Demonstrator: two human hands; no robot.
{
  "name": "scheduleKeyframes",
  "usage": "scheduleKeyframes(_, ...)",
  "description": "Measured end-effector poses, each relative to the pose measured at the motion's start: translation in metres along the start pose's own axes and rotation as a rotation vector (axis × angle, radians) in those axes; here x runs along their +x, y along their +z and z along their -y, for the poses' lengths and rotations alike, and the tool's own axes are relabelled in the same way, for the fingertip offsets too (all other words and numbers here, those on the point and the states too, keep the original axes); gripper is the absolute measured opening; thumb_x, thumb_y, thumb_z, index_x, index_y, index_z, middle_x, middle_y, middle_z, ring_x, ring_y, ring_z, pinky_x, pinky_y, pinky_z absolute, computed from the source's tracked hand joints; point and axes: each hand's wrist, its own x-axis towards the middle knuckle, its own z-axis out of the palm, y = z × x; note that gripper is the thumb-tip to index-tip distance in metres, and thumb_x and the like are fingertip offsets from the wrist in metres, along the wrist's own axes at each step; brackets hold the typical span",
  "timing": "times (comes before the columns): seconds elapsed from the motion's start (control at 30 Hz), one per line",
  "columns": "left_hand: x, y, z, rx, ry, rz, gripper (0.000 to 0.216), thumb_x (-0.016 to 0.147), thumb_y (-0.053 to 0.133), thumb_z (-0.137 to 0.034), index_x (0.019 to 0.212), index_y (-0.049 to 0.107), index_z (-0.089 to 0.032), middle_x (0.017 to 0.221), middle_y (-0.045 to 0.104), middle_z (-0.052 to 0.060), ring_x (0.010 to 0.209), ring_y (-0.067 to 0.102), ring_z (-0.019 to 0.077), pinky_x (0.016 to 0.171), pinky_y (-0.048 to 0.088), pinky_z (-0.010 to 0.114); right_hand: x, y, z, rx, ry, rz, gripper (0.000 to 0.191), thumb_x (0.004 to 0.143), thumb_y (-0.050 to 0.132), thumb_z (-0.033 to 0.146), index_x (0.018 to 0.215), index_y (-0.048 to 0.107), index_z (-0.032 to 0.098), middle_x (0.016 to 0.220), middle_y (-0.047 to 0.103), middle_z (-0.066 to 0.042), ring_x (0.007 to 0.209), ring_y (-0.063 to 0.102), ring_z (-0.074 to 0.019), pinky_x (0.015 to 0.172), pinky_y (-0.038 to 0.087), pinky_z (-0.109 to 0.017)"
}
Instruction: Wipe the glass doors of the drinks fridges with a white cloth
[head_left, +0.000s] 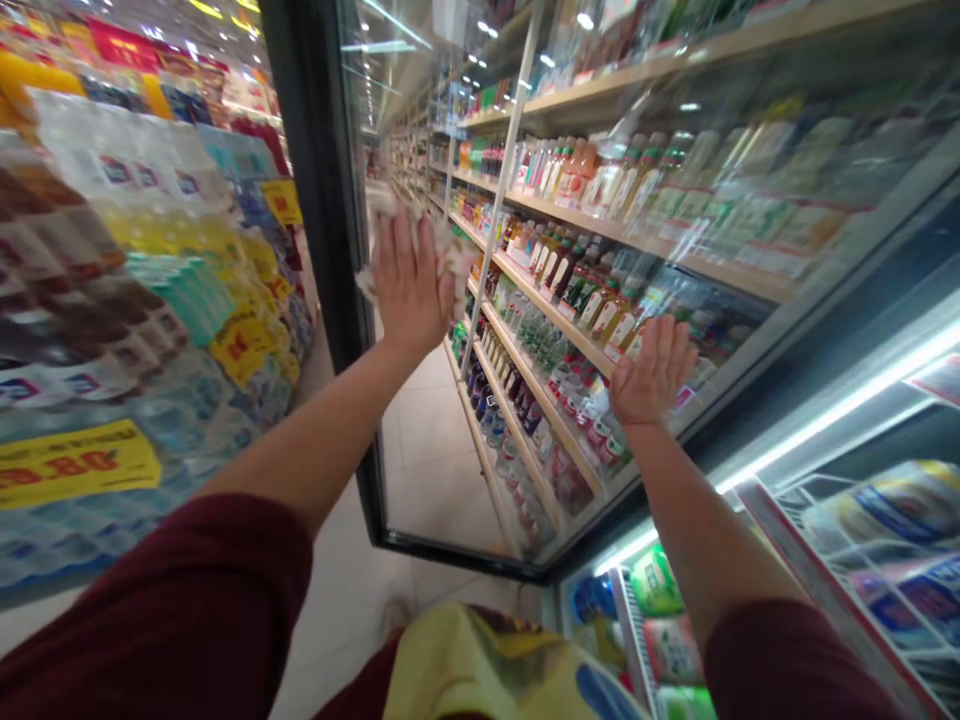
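Observation:
A glass cooler door (435,450) with a black frame stands swung open in front of me. My left hand (411,285) holds a crumpled whitish cloth (451,262) against the glass, fingers stretched over it. The cloth sticks out around the fingers and is slightly blurred. Lower and to the right, my right hand (654,370) lies flat on the same glass with nothing in it. Through or in the pane, rows of bottles (592,285) on shelves show; I cannot tell how much is reflection.
Wrapped packs of bottled drinks (150,190) are stacked at the left, with yellow price signs (82,462). At right, the lit cooler holds drinks (660,580) on wire racks. Beneath the door is a pale tiled floor (345,610). Yellow cloth (465,670) covers my front.

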Motion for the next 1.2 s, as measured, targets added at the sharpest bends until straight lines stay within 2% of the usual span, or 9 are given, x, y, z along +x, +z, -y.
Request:
scheduleKeyframes(0.1,-0.027,0.011,0.010,-0.041,-0.014,0.049,0.087,0.099,0.013,-0.073,0.164,0.028,-0.017,0.174,0.001,-0.005,0.162,-0.005,0.0281,0.134,0.001,0.052,0.000,-0.001,0.000,-0.022,0.002,0.028,0.063,0.105,0.028,0.038,0.160,0.039,0.009,0.160,0.044,-0.018,0.158,0.029,-0.0288,0.129,0.022,-0.052)
scheduleKeyframes(0.33,0.073,0.008,0.029,0.024,0.064,-0.166,0.093,0.098,0.001,-0.069,0.165,0.019,-0.009,0.173,-0.011,-0.008,0.160,-0.013,0.0210,0.133,-0.006,0.045,0.000,-0.001,0.000,-0.008,0.004,0.024,0.063,0.105,0.028,0.038,0.161,0.036,0.009,0.160,0.043,-0.019,0.159,0.026,-0.0289,0.128,0.022,-0.053)
scheduleKeyframes(0.6,-0.012,0.016,0.030,-0.026,0.023,-0.082,0.077,0.100,0.018,-0.065,0.167,0.014,-0.029,0.171,-0.011,-0.016,0.161,-0.011,0.0206,0.132,-0.003,0.047,-0.001,-0.001,0.000,-0.018,0.013,0.026,0.064,0.105,0.026,0.039,0.160,0.037,0.008,0.161,0.042,-0.020,0.159,0.027,-0.0302,0.128,0.021,-0.054)
scheduleKeyframes(0.77,0.070,0.007,0.045,0.092,0.125,-0.193,0.074,0.103,0.018,-0.057,0.166,0.013,-0.018,0.173,-0.013,-0.010,0.159,-0.014,0.0205,0.133,-0.006,0.043,-0.001,-0.003,0.001,0.011,0.024,0.025,0.065,0.105,0.028,0.040,0.161,0.035,0.009,0.160,0.042,-0.021,0.159,0.026,-0.0306,0.127,0.023,-0.056)
scheduleKeyframes(0.87,0.104,0.005,0.035,0.190,0.173,-0.301,0.067,0.106,0.020,-0.047,0.166,0.006,-0.019,0.173,-0.016,-0.009,0.157,-0.018,0.0154,0.133,-0.004,0.042,-0.002,-0.004,0.000,0.026,-0.007,-0.010,0.064,0.105,0.030,0.038,0.162,0.033,0.009,0.161,0.042,-0.020,0.159,0.026,-0.0302,0.128,0.023,-0.055)
scheduleKeyframes(0.97,0.074,0.005,0.009,0.126,0.189,-0.296,0.068,0.105,0.028,-0.044,0.166,0.013,-0.019,0.174,-0.009,-0.004,0.160,-0.014,0.0197,0.133,-0.001,0.048,-0.002,-0.006,-0.001,0.025,-0.022,-0.024,0.064,0.105,0.032,0.036,0.163,0.030,0.010,0.161,0.041,-0.020,0.160,0.026,-0.0292,0.129,0.022,-0.055)
scheduleKeyframes(1.07,0.030,-0.002,-0.011,0.063,0.284,-0.112,0.068,0.103,0.037,-0.049,0.166,0.025,-0.025,0.174,0.011,-0.001,0.162,-0.002,0.0225,0.133,0.010,0.053,-0.002,-0.008,-0.001,0.020,-0.026,-0.019,0.064,0.104,0.033,0.035,0.164,0.028,0.012,0.162,0.040,-0.019,0.160,0.025,-0.0286,0.128,0.023,-0.055)
scheduleKeyframes(1.13,0.030,-0.012,-0.012,0.108,0.365,-0.086,0.068,0.101,0.041,-0.051,0.165,0.029,-0.029,0.173,0.018,-0.001,0.162,0.004,0.0217,0.133,0.014,0.051,-0.001,-0.009,0.000,0.016,-0.032,-0.029,0.065,0.103,0.032,0.035,0.163,0.029,0.012,0.162,0.041,-0.019,0.160,0.026,-0.0286,0.128,0.024,-0.055)
scheduleKeyframes(1.2,0.060,-0.024,-0.005,0.226,0.389,-0.155,0.070,0.102,0.038,-0.049,0.166,0.026,-0.022,0.173,0.019,0.006,0.161,-0.005,0.0185,0.134,0.012,0.047,0.000,-0.009,0.000,0.011,-0.035,-0.044,0.065,0.103,0.032,0.034,0.163,0.029,0.011,0.161,0.042,-0.020,0.159,0.026,-0.0289,0.128,0.024,-0.055)
